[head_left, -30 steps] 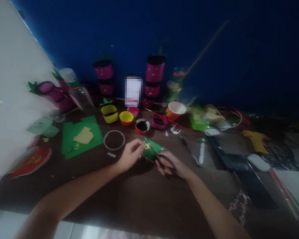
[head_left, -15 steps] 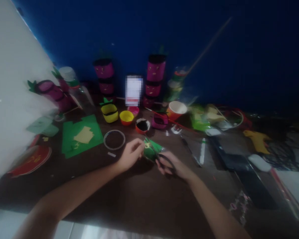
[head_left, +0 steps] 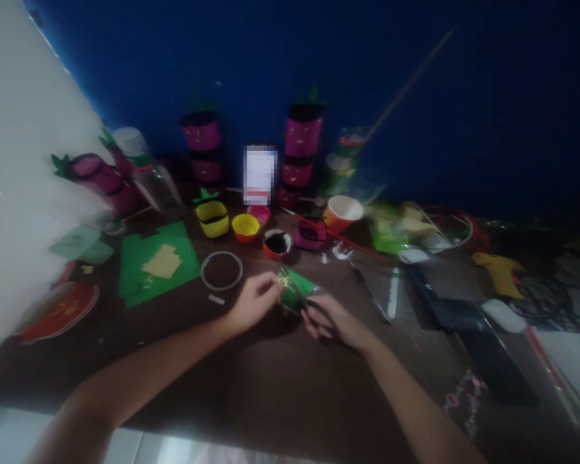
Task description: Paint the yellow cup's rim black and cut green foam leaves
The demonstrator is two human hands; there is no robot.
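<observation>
My left hand (head_left: 255,299) pinches a small pale yellow paper piece (head_left: 285,281) near the table's middle. In my right hand (head_left: 329,320) are dark-handled scissors (head_left: 314,306), their blades pointing up and left at the yellow piece. A green piece (head_left: 297,290) shows beneath the blades, between my hands; what supports it is unclear. Just beyond stands an orange cup with dark contents (head_left: 277,243). On the left, a pale yellow paper (head_left: 162,261) lies on green sheets (head_left: 188,258), and a clear tape ring (head_left: 222,270) sits beside them.
Yellow cups (head_left: 245,228), purple figures (head_left: 303,138), a lit phone (head_left: 260,175) and a bottle (head_left: 149,171) stand at the back. To the right lie a pen (head_left: 393,294), a dark phone-like object (head_left: 495,361), a white mouse (head_left: 503,316) and a yellow glue gun (head_left: 499,274).
The scissors' blades and the small yellow piece have shifted slightly. Both hands stay in nearly the same place, with their grips unchanged.
</observation>
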